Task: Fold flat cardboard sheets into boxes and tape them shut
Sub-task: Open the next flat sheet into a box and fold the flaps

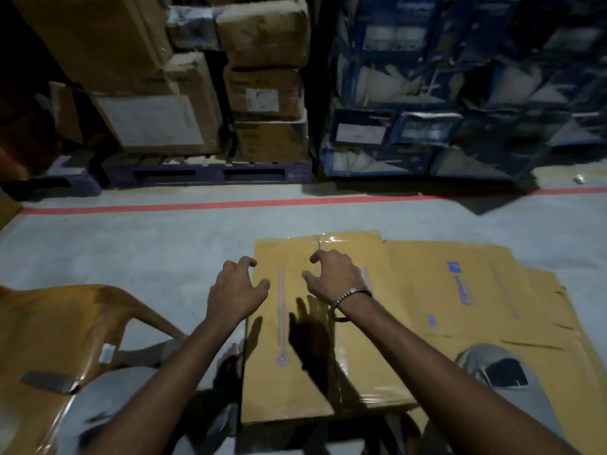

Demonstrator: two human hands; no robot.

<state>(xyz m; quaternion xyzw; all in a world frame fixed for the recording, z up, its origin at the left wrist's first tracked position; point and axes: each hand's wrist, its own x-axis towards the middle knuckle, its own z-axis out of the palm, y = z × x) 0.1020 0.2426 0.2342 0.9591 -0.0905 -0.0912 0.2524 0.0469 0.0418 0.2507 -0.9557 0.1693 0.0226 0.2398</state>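
Observation:
A brown cardboard box (282, 343) stands on the floor in front of me, its top flaps closed and a strip of clear tape (328, 323) running along the middle seam. My left hand (235, 290) hovers over the box's left edge with fingers spread and curled, holding nothing. My right hand (335, 274), with a bracelet on the wrist, hovers over the seam near the far end, fingers apart and empty. To the right lies a pile of flat cardboard sheets (466, 290) with blue print.
An orange plastic chair (56, 330) stands at my left. A red floor line (230, 203) crosses ahead. Beyond it, stacked brown cartons (262, 93) on a pallet (210, 174) and blue boxes (427, 93) form a wall. A grey shoe (492, 366) rests on the flat sheets.

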